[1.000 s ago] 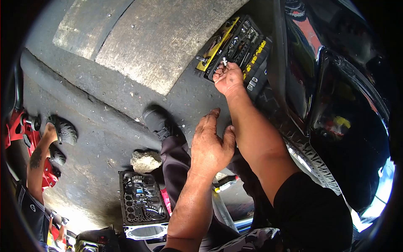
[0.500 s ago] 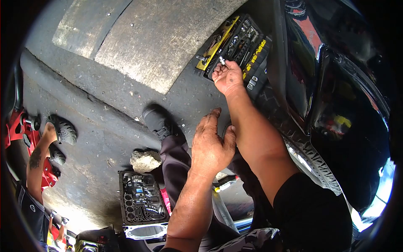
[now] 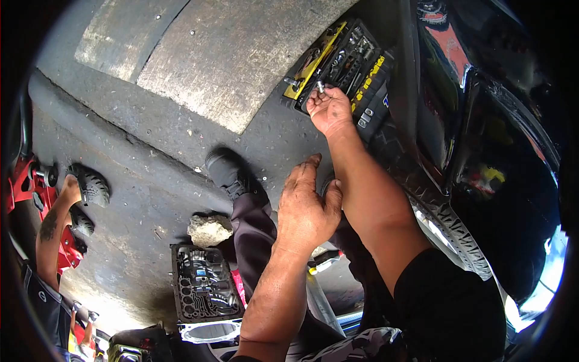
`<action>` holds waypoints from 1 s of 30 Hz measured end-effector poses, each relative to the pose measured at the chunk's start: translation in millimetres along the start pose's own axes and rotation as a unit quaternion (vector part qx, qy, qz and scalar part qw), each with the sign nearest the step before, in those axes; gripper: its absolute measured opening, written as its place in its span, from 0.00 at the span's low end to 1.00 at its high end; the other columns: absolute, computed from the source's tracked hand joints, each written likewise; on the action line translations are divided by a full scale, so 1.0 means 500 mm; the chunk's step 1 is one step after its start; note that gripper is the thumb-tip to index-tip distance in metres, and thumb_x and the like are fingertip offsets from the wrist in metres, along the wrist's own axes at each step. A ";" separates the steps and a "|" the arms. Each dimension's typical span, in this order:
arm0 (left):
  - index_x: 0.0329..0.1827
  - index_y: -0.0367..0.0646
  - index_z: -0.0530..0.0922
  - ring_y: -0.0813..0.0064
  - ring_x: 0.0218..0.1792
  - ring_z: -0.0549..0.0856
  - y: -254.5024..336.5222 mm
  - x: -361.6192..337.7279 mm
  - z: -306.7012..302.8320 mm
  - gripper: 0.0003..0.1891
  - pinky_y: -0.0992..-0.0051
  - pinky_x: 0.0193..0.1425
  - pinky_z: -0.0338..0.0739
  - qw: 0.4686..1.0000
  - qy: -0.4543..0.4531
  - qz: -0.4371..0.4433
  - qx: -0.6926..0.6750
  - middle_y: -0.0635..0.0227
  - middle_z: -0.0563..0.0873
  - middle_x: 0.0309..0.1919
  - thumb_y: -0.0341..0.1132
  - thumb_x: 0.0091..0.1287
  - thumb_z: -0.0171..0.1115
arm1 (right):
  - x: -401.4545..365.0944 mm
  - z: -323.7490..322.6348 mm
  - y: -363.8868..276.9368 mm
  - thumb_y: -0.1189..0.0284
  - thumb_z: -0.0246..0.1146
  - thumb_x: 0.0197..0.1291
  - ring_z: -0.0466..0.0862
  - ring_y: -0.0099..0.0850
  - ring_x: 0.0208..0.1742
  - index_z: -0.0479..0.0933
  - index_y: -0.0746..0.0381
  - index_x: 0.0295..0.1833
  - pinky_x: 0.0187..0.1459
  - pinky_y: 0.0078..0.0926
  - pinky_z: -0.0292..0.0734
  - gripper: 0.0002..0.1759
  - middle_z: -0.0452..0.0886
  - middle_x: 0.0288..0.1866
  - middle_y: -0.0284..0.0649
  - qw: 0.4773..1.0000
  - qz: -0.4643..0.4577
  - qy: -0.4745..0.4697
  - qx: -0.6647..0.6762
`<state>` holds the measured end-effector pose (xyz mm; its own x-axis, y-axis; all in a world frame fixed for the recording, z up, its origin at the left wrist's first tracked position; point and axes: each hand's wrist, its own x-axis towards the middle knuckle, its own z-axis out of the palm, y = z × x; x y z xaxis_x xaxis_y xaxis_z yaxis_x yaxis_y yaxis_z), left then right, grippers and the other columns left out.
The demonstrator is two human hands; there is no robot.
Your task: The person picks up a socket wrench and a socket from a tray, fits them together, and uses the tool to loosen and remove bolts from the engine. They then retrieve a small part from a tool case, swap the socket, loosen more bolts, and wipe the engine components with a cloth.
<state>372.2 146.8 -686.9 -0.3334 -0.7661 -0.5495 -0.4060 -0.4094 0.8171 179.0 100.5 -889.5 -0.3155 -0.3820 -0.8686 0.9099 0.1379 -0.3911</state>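
Observation:
Over the near end of the open toolbox (image 3: 369, 90), my right hand (image 3: 331, 110) pinches a small shiny metal socket (image 3: 320, 87) between its fingers. Sockets and other tools fill the box's black tray, beside a yellow strip (image 3: 318, 59). My left hand (image 3: 307, 202) hangs in the middle of the view, back of the hand up, fingers extended and thumb apart, holding nothing. It is close to my right forearm and above my legs.
A metal engine part (image 3: 207, 285) and a rock (image 3: 209, 230) lie at lower centre. On the right is a dark car body (image 3: 512, 151) with a tire (image 3: 449, 232). A co-worker's arm (image 3: 53, 232) reaches near a red jack (image 3: 24, 181). Worn boards (image 3: 211, 60) cover the floor ahead.
The small socket has turned slightly in my right hand, and its angle differs. My left hand is almost unmoved.

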 end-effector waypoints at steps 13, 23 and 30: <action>0.66 0.29 0.74 0.45 0.65 0.80 0.000 -0.001 -0.003 0.26 0.58 0.71 0.72 1.000 -0.001 0.003 -0.005 0.41 0.81 0.60 0.33 0.66 0.65 | 0.000 -0.005 0.001 0.74 0.57 0.63 0.80 0.34 0.34 0.77 0.61 0.36 0.41 0.34 0.76 0.05 0.80 0.31 0.37 1.000 -0.003 -0.002 0.000; 0.65 0.30 0.74 0.46 0.65 0.80 0.000 -0.005 -0.005 0.26 0.60 0.70 0.73 1.000 0.003 0.002 0.003 0.42 0.82 0.60 0.33 0.66 0.65 | 0.002 -0.011 0.001 0.75 0.57 0.62 0.81 0.34 0.35 0.77 0.63 0.36 0.43 0.35 0.78 0.04 0.81 0.31 0.39 1.000 -0.006 -0.003 -0.004; 0.65 0.30 0.75 0.46 0.65 0.80 0.000 -0.007 -0.008 0.25 0.60 0.70 0.73 1.000 0.002 -0.002 0.002 0.43 0.82 0.61 0.34 0.66 0.65 | 0.002 -0.014 0.003 0.77 0.57 0.59 0.81 0.35 0.35 0.76 0.62 0.35 0.43 0.36 0.78 0.03 0.80 0.31 0.38 1.000 -0.006 -0.003 -0.013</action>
<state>376.9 147.8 -684.3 -0.3279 -0.7669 -0.5517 -0.4108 -0.4101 0.8143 178.2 106.9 -892.9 -0.3243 -0.3883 -0.8626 0.8989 0.1575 -0.4089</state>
